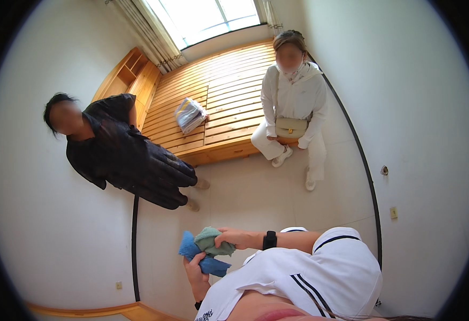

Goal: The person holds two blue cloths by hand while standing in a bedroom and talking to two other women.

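A blue cloth (214,266) is gripped by my left hand (196,272), its thumb lying over the fabric. My right hand (234,237) pinches a bunched grey-green cloth (208,242), which overlaps the blue one. Both hands are close together at the lower middle of the view, in front of my white top. A black watch is on my right wrist, and part of a dark band shows at the left.
Ahead stands a slatted wooden bed (234,96) with a folded, plastic-wrapped bundle (190,115) on it. One person in white (294,92) sits at its right front edge; another in dark clothes (126,148) stands left. A wooden shelf unit (128,74) adjoins the bed.
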The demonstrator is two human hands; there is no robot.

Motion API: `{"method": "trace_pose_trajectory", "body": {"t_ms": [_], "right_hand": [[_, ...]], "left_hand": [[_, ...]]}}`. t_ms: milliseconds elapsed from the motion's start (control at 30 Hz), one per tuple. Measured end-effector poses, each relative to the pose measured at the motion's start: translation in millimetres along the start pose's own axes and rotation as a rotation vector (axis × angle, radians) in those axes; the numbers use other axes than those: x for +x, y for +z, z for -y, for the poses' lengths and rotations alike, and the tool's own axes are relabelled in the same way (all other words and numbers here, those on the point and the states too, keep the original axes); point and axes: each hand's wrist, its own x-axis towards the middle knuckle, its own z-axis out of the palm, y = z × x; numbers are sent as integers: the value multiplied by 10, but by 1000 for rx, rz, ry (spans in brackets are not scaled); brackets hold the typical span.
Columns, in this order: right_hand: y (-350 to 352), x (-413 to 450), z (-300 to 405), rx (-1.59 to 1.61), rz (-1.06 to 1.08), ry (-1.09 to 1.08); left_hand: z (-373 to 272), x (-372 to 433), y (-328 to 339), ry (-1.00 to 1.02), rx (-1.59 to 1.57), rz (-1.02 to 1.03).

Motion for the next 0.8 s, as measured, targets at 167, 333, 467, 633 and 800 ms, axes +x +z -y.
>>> {"method": "trace_pose_trajectory", "body": {"t_ms": [167, 333, 467, 633, 800], "right_hand": [[-110, -110, 242, -132, -26, 21], [-112, 61, 279, -269, -78, -90], [97, 283, 279, -91, -202, -10], [306, 607, 93, -112, -204, -134], [464, 869, 35, -199, -180, -50]], "left_hand": [[208, 217, 115, -23, 3, 31], [-5, 384, 189, -18, 42, 106], [-194, 394, 91, 36, 10, 177], [-352, 481, -365, 65, -98, 126], [-447, 521, -612, 69, -210, 81]]}}
